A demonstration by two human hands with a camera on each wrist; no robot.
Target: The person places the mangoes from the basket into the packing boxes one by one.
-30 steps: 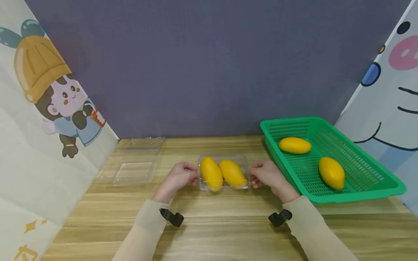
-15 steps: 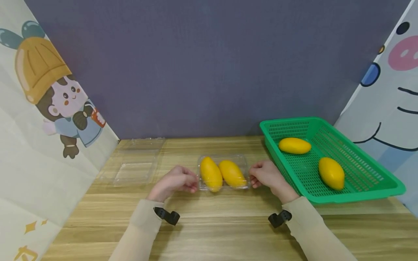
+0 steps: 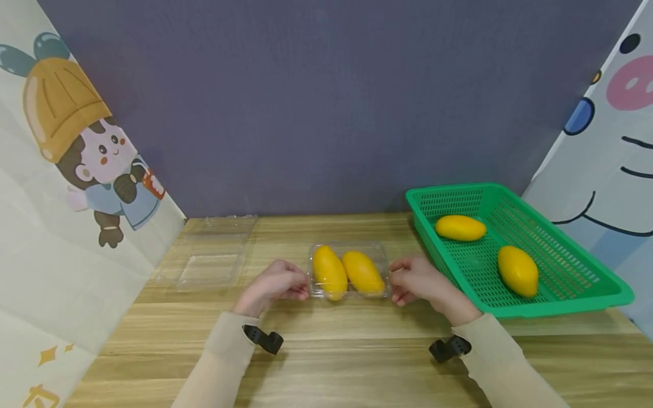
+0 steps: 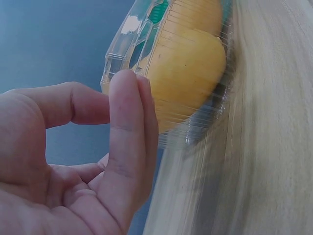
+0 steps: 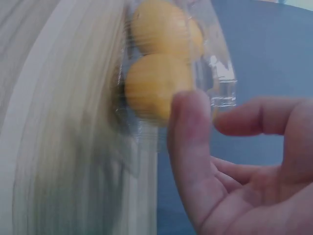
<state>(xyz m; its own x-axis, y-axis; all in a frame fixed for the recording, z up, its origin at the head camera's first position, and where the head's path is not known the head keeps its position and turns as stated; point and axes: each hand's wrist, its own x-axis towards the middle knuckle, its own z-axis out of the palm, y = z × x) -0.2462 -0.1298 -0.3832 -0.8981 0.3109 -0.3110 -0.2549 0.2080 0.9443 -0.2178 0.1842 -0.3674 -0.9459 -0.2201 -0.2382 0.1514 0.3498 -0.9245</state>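
Two yellow mangoes (image 3: 329,273) lie side by side in a clear plastic clamshell box (image 3: 378,249) on the table. My left hand (image 3: 272,286) is at the box's left side, thumb and finger pinching its edge. At the right side, my right hand (image 3: 419,283) has thumb and finger close together on the opposite edge. In the left wrist view, the fingertips (image 4: 128,83) overlap the box's ribbed side, hiding the exact contact. The right wrist view is blurred, with the thumb (image 5: 191,115) in front of the box and a finger beside it.
A green plastic basket (image 3: 439,255) with two more mangoes (image 3: 461,227) stands on the right, close behind my right forearm. Another clear clamshell box (image 3: 209,266) lies opened out at the left. A dark panel (image 3: 326,113) rises along the table's back edge.
My left wrist has swung slightly left, its fingers staying at the box. My right wrist has since shifted right and its fingers have changed pose. The mangoes stay nearly in place.
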